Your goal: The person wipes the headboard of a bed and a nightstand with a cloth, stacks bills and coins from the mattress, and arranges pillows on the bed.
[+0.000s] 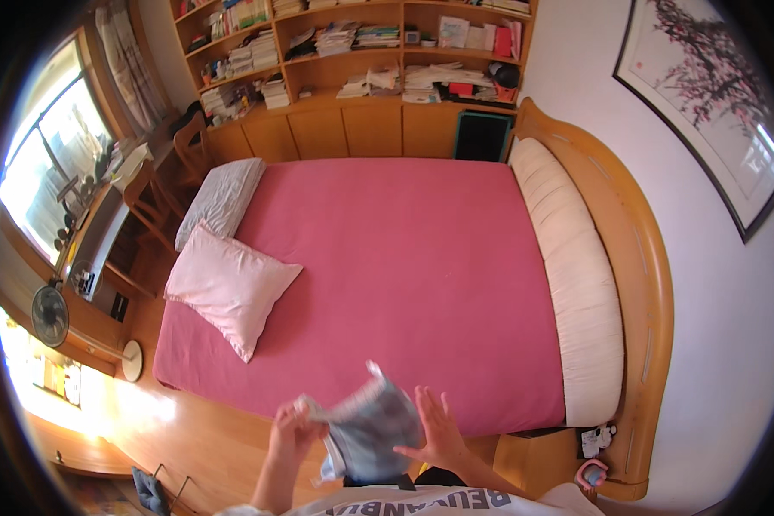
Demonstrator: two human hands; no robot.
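Note:
My left hand [293, 427] grips one corner of a light blue-grey cloth [375, 431], which hangs in front of my body and is blurred. Beside the cloth's right edge is my right hand [437, 431], fingers spread and apparently holding nothing. Its thumb lies at the cloth's edge; I cannot tell whether it touches. Both hands are at the near side of a bed covered by a dark pink sheet [393, 271]. A pale pink pillow [229, 284] rests at the bed's left end, touching a grey pillow [222, 197] behind it.
A long cream bolster [577, 284] lies along the wooden headboard [651, 322] on the right. A wooden bedside cabinet [532, 458] stands near my right arm. To the left are a standing fan [50, 316] and wooden chairs [148, 200]. Bookshelves [342, 71] line the far wall.

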